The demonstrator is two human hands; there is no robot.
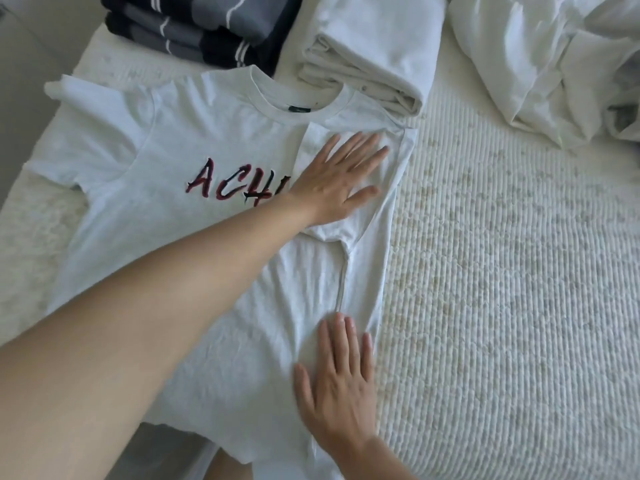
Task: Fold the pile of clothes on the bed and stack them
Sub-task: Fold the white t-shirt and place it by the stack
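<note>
A pale grey T-shirt [180, 140] with red and black lettering lies face up on the bed, neck toward the far side. Its right side and sleeve are folded inward over the chest. My left hand [341, 178] lies flat, fingers spread, on the folded-in sleeve. Flat on the lower part of the folded side, near the hem, rests my right hand [337, 379]. Neither hand grips the cloth. Behind the shirt sit a folded navy and grey striped garment [197, 29] and a folded white garment [374, 53].
A loose heap of white clothes [554, 60] lies at the far right. The white quilted bedspread [502, 271] stretches right of the shirt. The bed's left edge and grey floor [24, 74] show at far left.
</note>
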